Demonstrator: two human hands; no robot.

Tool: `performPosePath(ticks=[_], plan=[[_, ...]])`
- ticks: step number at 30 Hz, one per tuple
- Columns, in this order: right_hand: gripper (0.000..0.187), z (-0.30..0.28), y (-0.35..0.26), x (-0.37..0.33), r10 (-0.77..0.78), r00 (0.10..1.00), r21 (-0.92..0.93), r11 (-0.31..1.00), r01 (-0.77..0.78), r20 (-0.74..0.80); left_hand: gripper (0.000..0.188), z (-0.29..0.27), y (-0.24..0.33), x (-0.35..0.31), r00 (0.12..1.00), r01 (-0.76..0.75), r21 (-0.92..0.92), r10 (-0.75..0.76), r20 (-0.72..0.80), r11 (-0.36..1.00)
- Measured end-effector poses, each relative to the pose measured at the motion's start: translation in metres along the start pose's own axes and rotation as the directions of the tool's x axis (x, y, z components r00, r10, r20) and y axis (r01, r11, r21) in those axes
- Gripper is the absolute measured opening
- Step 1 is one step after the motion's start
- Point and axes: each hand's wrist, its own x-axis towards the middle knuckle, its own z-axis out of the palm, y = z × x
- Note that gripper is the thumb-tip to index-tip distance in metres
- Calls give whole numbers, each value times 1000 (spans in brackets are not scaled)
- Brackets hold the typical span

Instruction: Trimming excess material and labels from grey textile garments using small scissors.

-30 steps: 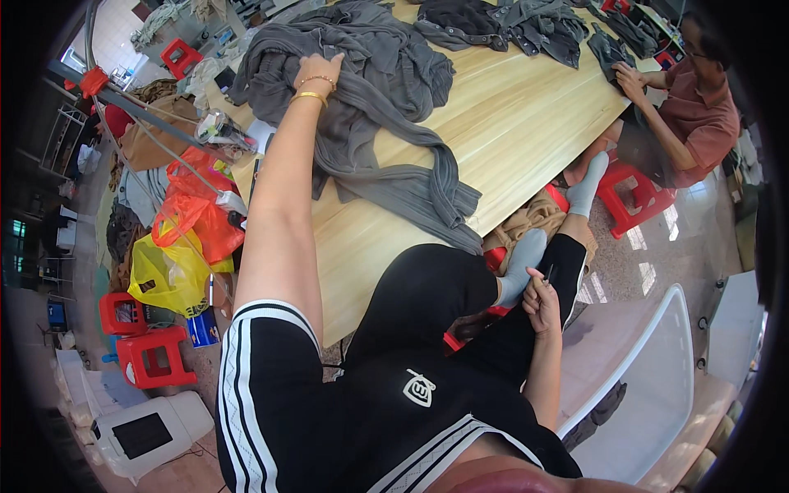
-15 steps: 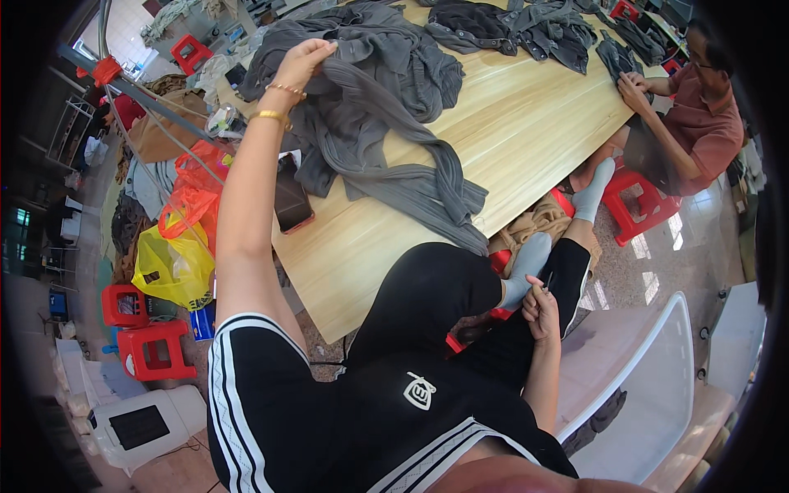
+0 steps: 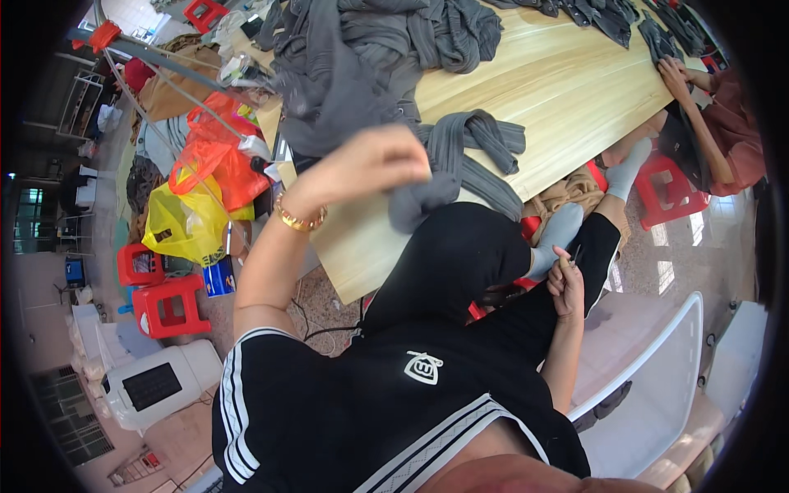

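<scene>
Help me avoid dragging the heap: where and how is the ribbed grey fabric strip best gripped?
Probably pinch the ribbed strip by its upper right end, from the right: it lies over bare wooden tabletop there, while the garment heap and left hand crowd its left.

Left grip (image 3: 374, 164) at grey garments (image 3: 337, 94)

Garment workshop, heaped grey garments (image 3: 353, 78), wooden table (image 3: 567, 78), stools (image 3: 177, 286)
</scene>
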Motion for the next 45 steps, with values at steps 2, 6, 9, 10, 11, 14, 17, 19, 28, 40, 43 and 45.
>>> performPosePath(ticks=[2,6,9,10,11,14,17,19,28,40,43,45], plan=[[29,-2,0,-1,-29,999,28,999,28,24,21,-19,-26,5,873,120,268,27,-487,956],[29,1,2,-3,-39,999,17,999,39,18,45,-55,-112,-16,464,761,446,86,-882,471],[31,0,3,-1,-20,999,-10,1000,20,32,41,-46,-126,-23,566,779,414,-243,-788,471],[31,-1,3,-1,-11,1000,-14,1000,12,28,30,-46,-125,-23,627,691,446,-164,-761,569],[32,-2,2,-1,-19,999,-5,1000,19,35,25,-44,-125,-24,625,646,435,-107,-773,628],[33,-6,3,-2,-57,998,64,996,55,36,18,-36,-65,-3,583,422,495,191,-790,760],[34,-6,0,-5,-100,992,145,986,88,79,15,-10,9,16,569,173,575,395,-721,800],[35,-5,-3,-3,-108,990,133,986,96,86,10,24,42,24,620,-23,617,496,-608,786],[34,12,-18,-22,-142,989,5,990,142,40,11,59,26,2,818,-48,321,222,-531,946],[44,155,-70,10,-306,922,-565,728,388,238,44,49,-53,30,788,258,510,126,-602,820],[49,178,-67,38,-369,869,-597,631,495,330,19,45,-48,23,822,193,441,101,-560,876],[46,194,-65,50,-389,873,-606,630,486,295,18,44,-38,12,816,214,347,28,-577,913]])
